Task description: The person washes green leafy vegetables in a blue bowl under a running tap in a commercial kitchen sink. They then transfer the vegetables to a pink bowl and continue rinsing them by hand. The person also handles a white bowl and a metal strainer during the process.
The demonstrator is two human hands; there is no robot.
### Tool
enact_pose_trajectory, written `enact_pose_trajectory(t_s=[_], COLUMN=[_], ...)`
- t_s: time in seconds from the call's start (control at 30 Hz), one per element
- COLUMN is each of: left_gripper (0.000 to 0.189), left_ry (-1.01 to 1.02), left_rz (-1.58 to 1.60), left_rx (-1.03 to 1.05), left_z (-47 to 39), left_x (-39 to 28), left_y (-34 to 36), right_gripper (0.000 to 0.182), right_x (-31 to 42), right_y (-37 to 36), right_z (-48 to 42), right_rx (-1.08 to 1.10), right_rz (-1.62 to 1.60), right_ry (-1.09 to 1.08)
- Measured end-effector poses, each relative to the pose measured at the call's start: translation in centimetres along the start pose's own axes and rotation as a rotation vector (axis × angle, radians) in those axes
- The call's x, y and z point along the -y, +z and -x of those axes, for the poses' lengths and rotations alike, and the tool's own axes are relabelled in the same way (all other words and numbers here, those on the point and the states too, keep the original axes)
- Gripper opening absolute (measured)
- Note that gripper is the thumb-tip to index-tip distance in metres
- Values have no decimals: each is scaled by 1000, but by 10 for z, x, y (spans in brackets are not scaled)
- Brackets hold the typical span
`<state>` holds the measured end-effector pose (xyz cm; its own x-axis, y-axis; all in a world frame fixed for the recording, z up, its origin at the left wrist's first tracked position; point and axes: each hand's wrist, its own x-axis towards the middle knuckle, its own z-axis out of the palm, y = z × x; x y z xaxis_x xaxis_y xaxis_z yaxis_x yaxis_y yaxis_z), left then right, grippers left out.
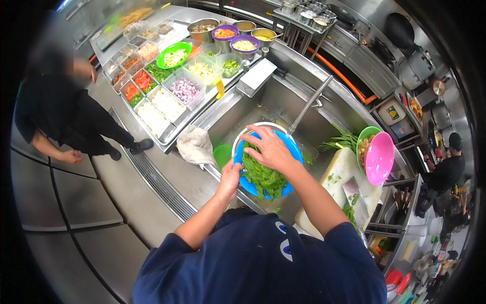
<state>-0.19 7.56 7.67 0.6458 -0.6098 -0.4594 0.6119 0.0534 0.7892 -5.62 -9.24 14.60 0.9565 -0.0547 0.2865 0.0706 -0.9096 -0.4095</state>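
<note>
My left hand (230, 176) grips the left rim of a blue plastic colander or bowl (294, 152), held over a stainless steel sink (243, 110). Cut leafy greens (262, 173) fill it. Over the upper part of the greens lies my right hand (271, 148), palm down with its fingers spread; whether it presses on them I cannot tell. Behind the blue vessel shows the white rim of another container (243, 133). A flexible metal faucet hose (309, 106) comes down beside the blue rim. Part of a green bowl (222, 155) is visible at the left.
To my right, a white cutting board (322, 197) bears a cleaver (355, 199) and leaf scraps. Pink (379, 157) and green bowls stand beyond. A cloth (195, 146) hangs on the sink's left edge. Chopped vegetable tubs (186, 91) line the counter. A person (64, 110) stands at left.
</note>
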Motion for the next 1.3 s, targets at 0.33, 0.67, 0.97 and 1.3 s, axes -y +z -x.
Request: enact_pose_trajectory(t_s=[0.33,0.67,0.97,1.3], left_gripper=[39,42,49,50], left_ry=[-48,-40,-86,51], left_rz=[9,145,1,-122], left_rx=[26,-60,163,55], left_z=[-2,5,-23,-19], left_x=[5,-20,-19,-45], left_y=[-9,0,-18,11], right_gripper=[39,82,99,96], right_x=[-35,15,-20,-28], right_y=[2,-32,3,53], right_z=[34,55,48,35], right_rx=[154,315,218,-151], right_rz=[2,231,113,-357], right_ry=[41,28,174,407])
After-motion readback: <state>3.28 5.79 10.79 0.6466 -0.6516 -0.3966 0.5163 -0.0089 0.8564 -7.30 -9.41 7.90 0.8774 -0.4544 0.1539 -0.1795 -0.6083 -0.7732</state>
